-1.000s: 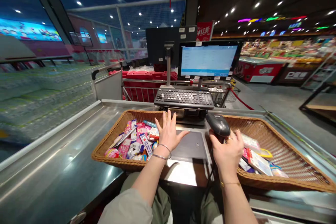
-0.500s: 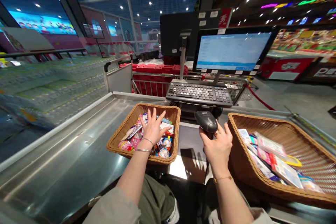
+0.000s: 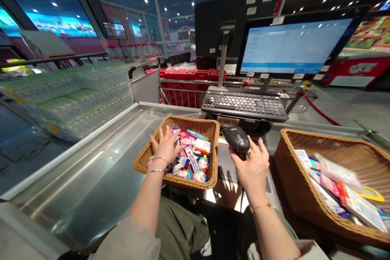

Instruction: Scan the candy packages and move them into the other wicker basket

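Observation:
My left hand (image 3: 166, 148) reaches over the left side of a brown wicker basket (image 3: 213, 162), fingers spread and nothing gripped in them. Under and beside it lie small packaged goods: a white and red box (image 3: 202, 146), a purple and white pack (image 3: 191, 159), round blue and white packs (image 3: 200, 175) and several pink ones. Whether the fingertips touch any of them I cannot tell. My right hand (image 3: 252, 166) is closed around the handle of a black barcode scanner (image 3: 236, 139), held up just right of the basket, its head pointing left.
To the right stands a larger wicker basket (image 3: 292, 170) holding flat packages (image 3: 338, 170). Behind the scanner are a keyboard (image 3: 243, 103) and a lit monitor (image 3: 289, 46). A metal counter (image 3: 100, 162) with a raised edge runs along the left. Stacked bottle packs (image 3: 76, 93) stand beyond it.
My left hand has shifted from the basket's middle to its left side, uncovering more packages. The scanner stays in my right hand. The view has turned slightly.

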`<state>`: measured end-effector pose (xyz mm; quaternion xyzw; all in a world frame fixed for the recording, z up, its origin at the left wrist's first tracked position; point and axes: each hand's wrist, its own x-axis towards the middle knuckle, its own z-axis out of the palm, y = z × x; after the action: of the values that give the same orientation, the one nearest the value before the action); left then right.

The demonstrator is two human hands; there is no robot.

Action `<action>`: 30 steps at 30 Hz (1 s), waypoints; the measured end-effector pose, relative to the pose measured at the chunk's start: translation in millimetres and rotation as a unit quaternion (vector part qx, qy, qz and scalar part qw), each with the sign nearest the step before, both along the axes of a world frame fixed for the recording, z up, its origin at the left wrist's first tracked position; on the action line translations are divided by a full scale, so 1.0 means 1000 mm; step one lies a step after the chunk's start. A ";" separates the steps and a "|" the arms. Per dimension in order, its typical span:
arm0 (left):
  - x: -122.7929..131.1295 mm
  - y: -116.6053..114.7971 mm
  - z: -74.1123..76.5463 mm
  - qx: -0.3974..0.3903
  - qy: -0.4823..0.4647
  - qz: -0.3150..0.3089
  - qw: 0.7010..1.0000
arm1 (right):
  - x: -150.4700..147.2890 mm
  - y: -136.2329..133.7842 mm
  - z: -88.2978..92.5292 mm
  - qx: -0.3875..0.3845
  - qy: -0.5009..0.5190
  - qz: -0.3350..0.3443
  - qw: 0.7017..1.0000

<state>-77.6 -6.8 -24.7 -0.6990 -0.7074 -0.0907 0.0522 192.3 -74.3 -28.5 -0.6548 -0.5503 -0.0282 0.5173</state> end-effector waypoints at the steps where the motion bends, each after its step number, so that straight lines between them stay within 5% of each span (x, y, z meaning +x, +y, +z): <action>1: -0.003 0.000 -0.001 -0.004 0.002 0.002 1.000 | -0.001 0.000 0.000 -0.001 -0.001 0.003 1.000; 13: -0.032 0.007 0.014 -0.087 0.122 -0.077 0.986 | -0.005 0.000 -0.004 -0.005 -0.023 0.012 1.000; 19: -0.020 0.013 0.014 -0.063 0.145 -0.094 0.983 | -0.006 0.000 -0.004 -0.006 -0.019 0.012 1.000; 30: -0.005 0.037 -0.004 -0.120 0.165 0.005 0.979 | -0.007 -0.001 -0.003 -0.011 -0.003 0.010 1.000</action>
<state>-82.6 30.0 -29.1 -0.7020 -0.6982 0.1122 0.0846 185.4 -74.8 -31.4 -0.6550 -0.5582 -0.0190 0.5089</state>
